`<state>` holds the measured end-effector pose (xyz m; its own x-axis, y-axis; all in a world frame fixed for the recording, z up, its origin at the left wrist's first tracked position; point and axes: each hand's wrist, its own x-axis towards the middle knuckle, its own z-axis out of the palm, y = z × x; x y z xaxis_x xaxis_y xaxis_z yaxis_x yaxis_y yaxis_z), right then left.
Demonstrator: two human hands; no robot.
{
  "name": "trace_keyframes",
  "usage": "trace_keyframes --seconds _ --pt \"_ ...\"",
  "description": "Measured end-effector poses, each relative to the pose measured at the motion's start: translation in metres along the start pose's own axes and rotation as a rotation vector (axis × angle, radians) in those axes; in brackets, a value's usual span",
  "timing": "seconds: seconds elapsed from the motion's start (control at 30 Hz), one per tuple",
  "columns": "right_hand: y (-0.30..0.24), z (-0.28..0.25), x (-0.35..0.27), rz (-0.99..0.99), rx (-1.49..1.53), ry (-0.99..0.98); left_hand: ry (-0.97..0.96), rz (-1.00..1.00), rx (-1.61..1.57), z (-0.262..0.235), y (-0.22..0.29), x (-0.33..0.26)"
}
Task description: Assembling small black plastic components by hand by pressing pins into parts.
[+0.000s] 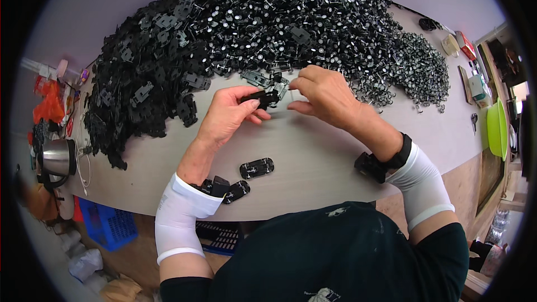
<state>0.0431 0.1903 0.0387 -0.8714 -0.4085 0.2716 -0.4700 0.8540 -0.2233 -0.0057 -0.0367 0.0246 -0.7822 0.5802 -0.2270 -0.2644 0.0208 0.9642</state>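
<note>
My left hand (228, 113) is closed around a black toy car chassis (260, 99), gripped between thumb and fingers above the table. Just to its right hovers my right hand (324, 94), thumb and forefinger apart, with nothing plain to see between them. Behind the held piece, loose grey chassis plates (255, 78) lie at the front of a heap. On the table nearer me rests a black chassis with wheels (257, 168). Another wheeled chassis (236, 192) sits beside my left wrist, partly covered by the dark device strapped there.
Black chassis plates (140, 78) form a large heap at the left. Small wheels on axles (291, 17) are piled in the middle and spill right. A metal kettle (59, 157) stands far left, a green basin (496, 130) far right. Below the table's left edge is a blue crate (109, 223).
</note>
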Motion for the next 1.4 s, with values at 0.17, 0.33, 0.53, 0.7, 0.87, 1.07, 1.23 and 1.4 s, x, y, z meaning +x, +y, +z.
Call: trace_keyframes --seconds 0.17,0.33,0.53,0.7,0.87,1.07,1.23,1.4 --pt "-0.013 0.014 0.013 -0.209 0.170 0.266 -0.054 -0.062 0.047 0.002 -0.001 0.000" --pt "-0.006 0.025 0.013 -0.259 0.215 0.277 -0.078 -0.101 -0.248 -0.005 -0.015 0.004" --pt "0.000 0.016 0.014 -0.304 0.495 0.341 -0.237 -0.002 -0.446 -0.009 -0.019 0.006" --pt "-0.008 0.024 0.018 -0.261 0.449 0.347 -0.193 -0.017 -0.409 -0.007 -0.015 0.005" --pt "-0.011 0.033 0.018 0.050 0.562 0.405 -0.173 0.056 -0.555 0.005 -0.008 0.006" --pt "-0.018 0.034 0.030 0.174 0.776 0.290 -0.100 0.208 -0.617 -0.004 -0.026 0.011" --pt "0.023 0.007 0.032 0.097 0.361 0.425 -0.060 0.190 -0.541 -0.006 -0.025 0.013" --pt "0.021 0.026 0.029 -0.041 0.033 0.182 -0.025 0.141 -0.313 -0.003 -0.027 0.014"
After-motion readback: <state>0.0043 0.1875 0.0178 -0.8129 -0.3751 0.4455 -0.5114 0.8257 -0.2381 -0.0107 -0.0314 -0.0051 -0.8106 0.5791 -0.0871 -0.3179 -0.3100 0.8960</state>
